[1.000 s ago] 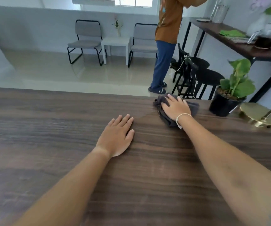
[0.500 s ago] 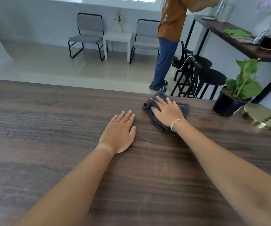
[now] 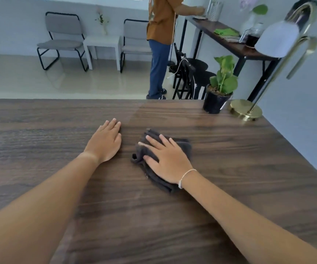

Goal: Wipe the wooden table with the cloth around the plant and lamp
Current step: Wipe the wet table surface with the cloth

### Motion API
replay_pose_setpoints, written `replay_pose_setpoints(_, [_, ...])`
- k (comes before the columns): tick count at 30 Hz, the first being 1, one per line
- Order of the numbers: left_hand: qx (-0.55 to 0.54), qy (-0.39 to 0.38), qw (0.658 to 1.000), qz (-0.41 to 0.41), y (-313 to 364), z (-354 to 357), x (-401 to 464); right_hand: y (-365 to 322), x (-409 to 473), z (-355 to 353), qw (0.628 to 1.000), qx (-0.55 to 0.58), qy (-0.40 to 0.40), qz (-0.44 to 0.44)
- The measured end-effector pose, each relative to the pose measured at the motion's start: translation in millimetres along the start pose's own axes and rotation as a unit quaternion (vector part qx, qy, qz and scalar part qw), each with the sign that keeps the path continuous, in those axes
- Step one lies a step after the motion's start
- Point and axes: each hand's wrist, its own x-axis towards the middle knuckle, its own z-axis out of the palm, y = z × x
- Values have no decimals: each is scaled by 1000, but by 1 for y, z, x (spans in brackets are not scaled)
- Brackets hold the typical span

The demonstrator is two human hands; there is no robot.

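Cloth, dark grey and bunched, lies on the wooden bench under the right hand, whose fingers are spread flat and press down on it; the left hand rests palm-down just beside it, fingers together, holding nothing; well apart, at the far right corner, a potted plant stands just beside the brass base of a lamp; a thin bracelet circles the right wrist.
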Motion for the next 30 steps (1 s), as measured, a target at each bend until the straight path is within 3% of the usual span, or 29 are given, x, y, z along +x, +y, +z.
replay_pose_setpoints(3, [-26, 7, 999, -18, 9, -6, -11, 25, -64, -10, 1000, 6, 0, -22])
replay_pose_setpoints(7, [-20, 19, 1000, 3, 23, -2, -41, 130, -84, -43, 972, -34, 4, 232])
replay_pose_setpoints(9, [-20, 28, 999, -1, 27, 4, -58, 128, -68, -44, 951, -33, 21, 305])
replay_pose_setpoints(11, [-29, 38, 999, -26, 32, 7, -76, 81, -56, -24, 974, -11, 22, 227])
replay_pose_setpoints(14, [-27, 44, 997, -57, 44, 6, -102, -13, -101, -2, 999, 25, -13, -17])
replay_pose_setpoints(17, [-21, 61, 996, -68, 61, 5, -126, 8, -168, -17, 996, 37, -9, -84])
replay_pose_setpoints(19, [-29, 68, 994, -75, 75, 9, -140, 71, -197, -34, 998, 1, 53, -27])
replay_pose_setpoints(22, [-15, 54, 997, -59, 96, 25, -157, 179, -216, -63, 971, -43, 46, 232])
replay_pose_setpoints(24, [-13, 44, 997, -57, 111, 34, -164, 182, -223, -65, 946, -28, 50, 320])
replay_pose_setpoints(26, [-7, 47, 998, -37, 126, 40, -162, 134, -227, -41, 967, -33, 76, 243])
replay_pose_setpoints(29, [12, 30, 999, -6, 146, 48, -158, 42, -266, -14, 999, 11, 24, 25])
replay_pose_setpoints(30, [12, 23, 1000, 1, 152, 51, -158, 36, -281, -19, 1000, 23, 9, 4])
